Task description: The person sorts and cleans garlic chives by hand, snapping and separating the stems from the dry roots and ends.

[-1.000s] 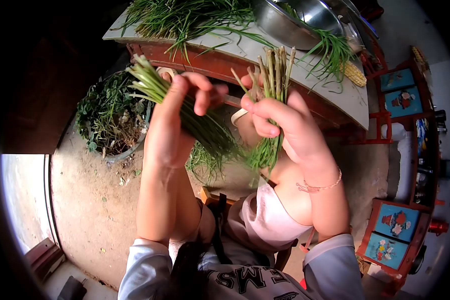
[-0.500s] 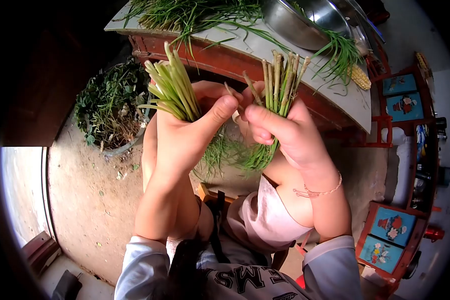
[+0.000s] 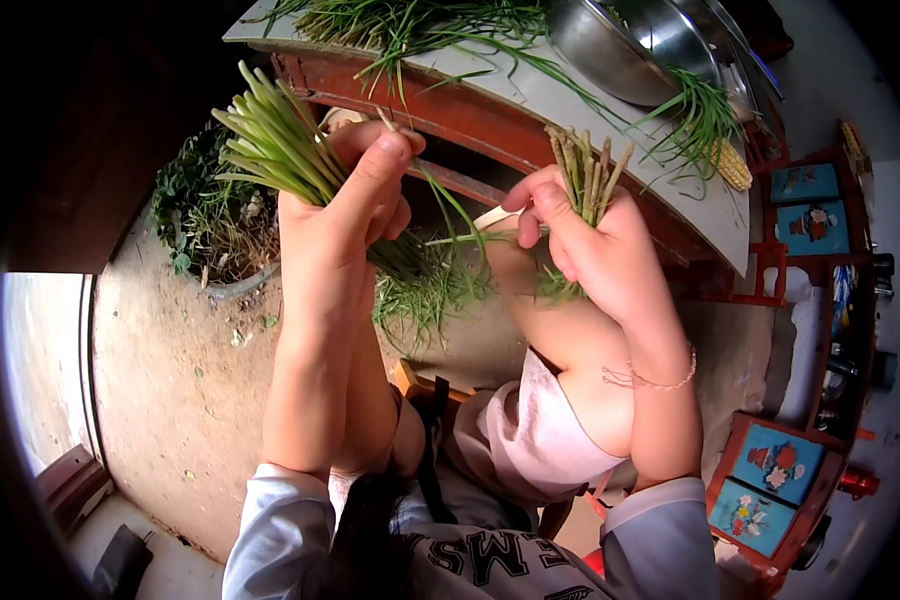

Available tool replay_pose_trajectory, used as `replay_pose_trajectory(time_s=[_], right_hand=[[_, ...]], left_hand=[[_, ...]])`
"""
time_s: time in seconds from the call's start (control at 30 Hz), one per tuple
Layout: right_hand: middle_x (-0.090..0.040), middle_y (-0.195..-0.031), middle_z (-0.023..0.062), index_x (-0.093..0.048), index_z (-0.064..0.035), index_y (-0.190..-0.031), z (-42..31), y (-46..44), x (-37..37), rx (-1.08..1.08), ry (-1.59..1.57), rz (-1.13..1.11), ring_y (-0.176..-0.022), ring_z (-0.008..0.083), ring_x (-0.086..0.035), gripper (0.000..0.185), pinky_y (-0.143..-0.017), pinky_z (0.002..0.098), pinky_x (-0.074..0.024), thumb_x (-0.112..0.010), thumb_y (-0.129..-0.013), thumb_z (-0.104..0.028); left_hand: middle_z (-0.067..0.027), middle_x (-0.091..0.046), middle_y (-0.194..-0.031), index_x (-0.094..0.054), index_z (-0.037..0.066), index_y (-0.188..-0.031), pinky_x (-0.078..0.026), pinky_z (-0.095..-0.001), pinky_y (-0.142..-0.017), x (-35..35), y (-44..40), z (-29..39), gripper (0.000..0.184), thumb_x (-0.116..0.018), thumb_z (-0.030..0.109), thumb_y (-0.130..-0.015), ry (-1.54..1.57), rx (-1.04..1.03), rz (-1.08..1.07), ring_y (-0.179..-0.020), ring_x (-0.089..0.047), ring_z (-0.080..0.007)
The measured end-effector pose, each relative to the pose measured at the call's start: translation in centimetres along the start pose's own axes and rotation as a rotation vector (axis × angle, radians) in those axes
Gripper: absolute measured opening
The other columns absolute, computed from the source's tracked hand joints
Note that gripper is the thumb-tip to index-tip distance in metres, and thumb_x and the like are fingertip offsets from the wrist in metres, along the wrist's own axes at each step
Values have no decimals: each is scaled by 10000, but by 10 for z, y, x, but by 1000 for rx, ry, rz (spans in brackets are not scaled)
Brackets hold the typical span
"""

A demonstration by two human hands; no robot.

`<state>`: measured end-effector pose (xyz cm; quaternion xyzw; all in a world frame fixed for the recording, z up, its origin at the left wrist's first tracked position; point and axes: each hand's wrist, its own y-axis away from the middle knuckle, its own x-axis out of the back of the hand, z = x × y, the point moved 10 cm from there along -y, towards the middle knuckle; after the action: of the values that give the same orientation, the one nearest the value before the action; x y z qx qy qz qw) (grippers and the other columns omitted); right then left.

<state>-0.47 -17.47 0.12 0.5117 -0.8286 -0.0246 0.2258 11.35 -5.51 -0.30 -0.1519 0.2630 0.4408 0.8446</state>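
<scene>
My left hand (image 3: 335,225) is closed round a thick bunch of chives (image 3: 275,135), pale cut ends up and green leaves hanging below the fist. Between its thumb and forefinger a single thin stalk (image 3: 386,120) sticks up. To the right, my right hand (image 3: 610,245) grips a smaller bunch of chives (image 3: 588,172) with brownish, unpeeled-looking ends upward. Its leaves below are blurred. The two hands are apart, above my knees. Loose green trimmings (image 3: 420,305) show below and between them, partly behind my left hand.
Ahead is a red table with a pale top (image 3: 530,85), bearing a pile of chives (image 3: 370,25), a steel bowl (image 3: 625,50) and a corn cob (image 3: 732,165). A basin of leafy scraps (image 3: 215,220) stands on the floor at left. A painted cabinet (image 3: 770,465) is at right.
My hands have drawn apart: the left moved left with its bunch, the right slightly right. The thin stalk between them is now in the left thumb and forefinger.
</scene>
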Motion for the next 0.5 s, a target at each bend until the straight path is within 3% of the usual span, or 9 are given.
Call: replay_pose_trajectory(time_s=[0.07, 0.1, 0.17, 0.3, 0.5], right_hand=[[-544, -656, 3, -576, -8, -850, -14, 0, 3, 185, -5, 74, -409, 3, -321, 215, -373, 144, -236, -469, -851, -195], [-544, -656, 3, -576, -8, -850, -13, -1, 2, 179, -5, 71, -409, 3, -321, 215, -373, 144, -236, -469, -851, -195], [-534, -644, -10, -587, -13, -844, -19, 0, 3, 242, -13, 89, -421, 2, -332, 189, -384, 146, -249, -506, -830, -183], [-545, -644, -10, -588, -9, -860, -21, -2, -10, 253, -78, 1, -448, 3, -366, 183, -394, 146, -261, -574, -784, -175], [-551, -654, 25, -557, 27, -836, -26, -2, -22, 295, -135, -36, -523, 48, -483, 169, -447, 159, -335, -612, -750, -108]], left_hand=[[69, -345, -477, -570, -30, -807, -242, -185, -410, -3, 1, -2, 171, -592, 133, -762, 8, 14, -23, -407, -256, -22], [69, -345, -477, -570, -30, -807, -242, -185, -410, -4, 1, -3, 171, -592, 133, -762, 8, 20, -19, -407, -256, -22], [72, -345, -481, -574, -28, -806, -239, -186, -409, 1, 1, -3, 173, -602, 134, -755, -43, 14, 30, -410, -260, -19], [29, -499, -574, -588, -8, -788, -262, -172, -418, -4, 2, -7, 144, -620, 124, -741, -38, 60, -21, -442, -337, -18], [12, -544, -642, -600, 23, -782, -280, -154, -426, -11, 4, -12, 133, -634, 142, -734, -204, 73, -132, -491, -399, -17]])
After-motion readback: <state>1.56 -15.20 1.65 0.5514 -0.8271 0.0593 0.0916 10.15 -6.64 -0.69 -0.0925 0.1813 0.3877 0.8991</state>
